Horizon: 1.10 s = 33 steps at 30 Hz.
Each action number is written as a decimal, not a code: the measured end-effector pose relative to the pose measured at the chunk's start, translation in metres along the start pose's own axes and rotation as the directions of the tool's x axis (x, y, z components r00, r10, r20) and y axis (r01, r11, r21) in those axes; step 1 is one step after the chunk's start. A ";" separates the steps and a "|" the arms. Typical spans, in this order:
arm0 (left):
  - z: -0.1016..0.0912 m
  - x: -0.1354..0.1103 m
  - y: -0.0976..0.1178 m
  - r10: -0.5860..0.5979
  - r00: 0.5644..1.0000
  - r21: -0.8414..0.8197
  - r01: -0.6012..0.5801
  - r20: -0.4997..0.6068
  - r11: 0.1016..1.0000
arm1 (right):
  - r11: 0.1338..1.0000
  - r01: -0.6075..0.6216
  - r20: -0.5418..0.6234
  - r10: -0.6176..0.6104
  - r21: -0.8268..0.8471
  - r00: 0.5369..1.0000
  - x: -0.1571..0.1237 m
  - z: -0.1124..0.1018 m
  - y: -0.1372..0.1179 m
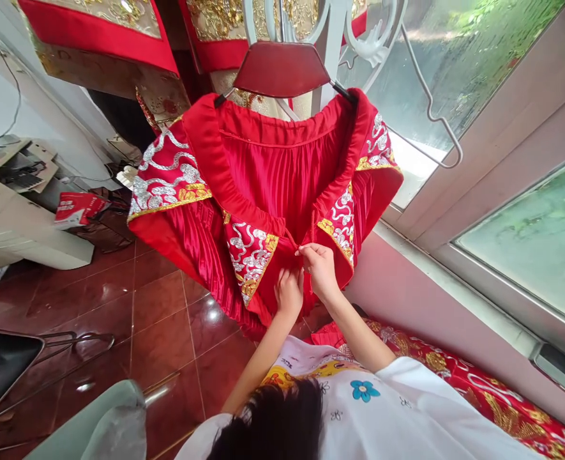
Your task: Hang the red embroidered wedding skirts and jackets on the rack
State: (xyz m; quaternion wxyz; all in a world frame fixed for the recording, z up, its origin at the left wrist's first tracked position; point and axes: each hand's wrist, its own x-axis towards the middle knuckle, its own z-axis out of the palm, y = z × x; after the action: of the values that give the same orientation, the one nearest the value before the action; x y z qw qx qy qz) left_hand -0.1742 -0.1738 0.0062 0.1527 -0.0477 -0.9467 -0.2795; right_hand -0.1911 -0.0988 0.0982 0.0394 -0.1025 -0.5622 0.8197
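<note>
A red pleated skirt (282, 176) with silver and gold embroidered panels hangs in front of me from a hanger with a red crosspiece (282, 69). Its gathered waistband droops open at the front, where a thin red drawstring (292, 239) joins the two sides. My right hand (321, 269) pinches this drawstring between thumb and fingertips. Just below and left of it, my left hand (289, 292) is closed, fingers curled up against the red cloth. Whatever lies between the left fingers is hidden.
Behind the hanger stands a white scrolled metal rack (332, 48), with gold-and-red garments (105, 32) hanging beyond. An unused wire hanger (430, 105) sticks out toward the window on the right. Red embroidered fabric (478, 377) lies at lower right. A black chair (4, 370) stands at left.
</note>
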 end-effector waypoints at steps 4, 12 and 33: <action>0.000 -0.002 -0.001 0.001 1.000 0.001 -0.001 -0.013 1.000 | 0.998 0.033 -0.031 -0.031 0.057 0.999 -0.003 0.005 -0.004; -0.002 -0.001 0.003 -0.006 0.999 -0.034 0.005 -0.034 0.999 | 0.985 0.122 -0.020 -0.121 0.121 0.992 -0.005 0.014 -0.015; -0.006 0.008 0.007 -0.010 0.992 -0.280 -0.025 -0.124 0.960 | 0.946 0.276 -0.003 -0.280 0.170 0.960 0.003 0.040 -0.047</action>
State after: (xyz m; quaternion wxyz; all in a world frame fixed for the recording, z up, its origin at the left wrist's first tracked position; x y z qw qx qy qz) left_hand -0.1790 -0.1710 0.0171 0.2040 -0.0551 -0.8860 -0.4128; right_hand -0.2050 -0.1180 0.1559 0.1569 -0.0097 -0.5001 0.8516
